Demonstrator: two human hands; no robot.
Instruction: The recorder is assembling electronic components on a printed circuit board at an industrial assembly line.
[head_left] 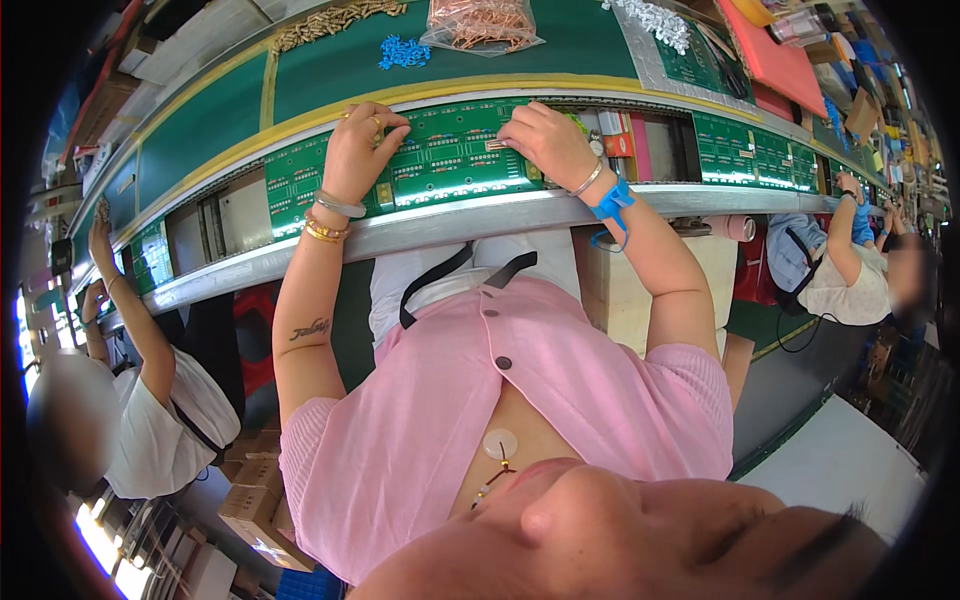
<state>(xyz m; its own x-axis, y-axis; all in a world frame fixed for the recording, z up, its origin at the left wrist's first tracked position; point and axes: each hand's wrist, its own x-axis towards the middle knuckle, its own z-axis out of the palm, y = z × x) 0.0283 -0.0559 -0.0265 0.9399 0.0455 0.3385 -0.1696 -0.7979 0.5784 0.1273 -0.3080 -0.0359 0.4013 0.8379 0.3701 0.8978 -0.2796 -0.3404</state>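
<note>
Well to the left of the green circuit board (460, 168), a co-worker (175, 425) reaches up to the same silver rail (250, 262), which runs along the board's near edge, probably so that the board has support while its face stays reachable. Beyond the board's left part, tan components (335, 22) lie loose on the green surface (335, 72). My left grip (358, 150) is over that left part, thumb and forefinger nearly together; I cannot tell whether anything sits between them, though the pose would suit steadying. Beyond the board's middle lie blue components (403, 52) and a clear bag of copper-coloured parts (483, 25), seemingly kept apart by kind for easy picking. My right grip (550, 143) is at the board's right part, fingertips drawn together at a small pale component (496, 145); whether they clamp or merely press it, I cannot tell. Nearer me than the board's right end, a blue wrist strap (613, 200) circles my forearm, perhaps against static. Beyond and right of the board lie white components (657, 25), likewise loose.
</note>
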